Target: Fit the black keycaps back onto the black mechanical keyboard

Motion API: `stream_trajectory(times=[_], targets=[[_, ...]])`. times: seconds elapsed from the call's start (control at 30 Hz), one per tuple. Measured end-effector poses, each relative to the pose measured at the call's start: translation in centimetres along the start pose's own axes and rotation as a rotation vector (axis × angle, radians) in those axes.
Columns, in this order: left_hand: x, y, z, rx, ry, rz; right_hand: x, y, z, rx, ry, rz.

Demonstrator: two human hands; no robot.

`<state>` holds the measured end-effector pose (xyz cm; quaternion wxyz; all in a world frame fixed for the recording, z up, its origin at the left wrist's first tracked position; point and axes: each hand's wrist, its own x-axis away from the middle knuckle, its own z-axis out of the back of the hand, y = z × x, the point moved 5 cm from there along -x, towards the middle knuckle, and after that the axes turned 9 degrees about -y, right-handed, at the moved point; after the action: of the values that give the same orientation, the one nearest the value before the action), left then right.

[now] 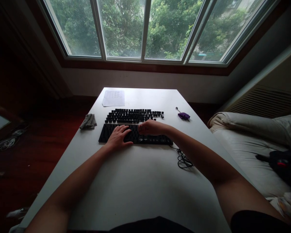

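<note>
The left hand (118, 136) lay, fingers apart, on the mechanical keyboard (136, 138) on the counter (135, 174); the right hand (150, 127) curled over it, grip unclear. Bracing firmly, clear of the loose keycaps (129, 115) behind, seemed wise.

No text is legible, even on paper (113, 98).

The left arm (84, 176) extends from the table (135, 184)'s near left corner, left hand (118, 137) palm-down, fingers spread; the right arm (206, 158) from the near right, right hand (152, 127) curled.
</note>
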<state>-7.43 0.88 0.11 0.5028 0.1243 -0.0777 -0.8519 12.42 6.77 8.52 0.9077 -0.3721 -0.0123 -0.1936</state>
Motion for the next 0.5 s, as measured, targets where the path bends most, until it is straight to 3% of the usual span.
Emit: stream_trajectory(times=[0.2, 0.3, 0.5], targets=[[0.3, -0.2, 0.0, 0.008, 0.005, -0.003, 0.1, 1.4, -0.8, -0.138, 0.064, -0.105], [0.4, -0.4, -0.1, 0.011, 0.008, -0.003, 0.6, 1.4, -1.4, -0.095, 0.097, -0.120], [0.4, -0.4, 0.0, 0.013, 0.013, -0.005, 1.8, -0.8, -2.2, 0.107, 0.149, 0.005]])
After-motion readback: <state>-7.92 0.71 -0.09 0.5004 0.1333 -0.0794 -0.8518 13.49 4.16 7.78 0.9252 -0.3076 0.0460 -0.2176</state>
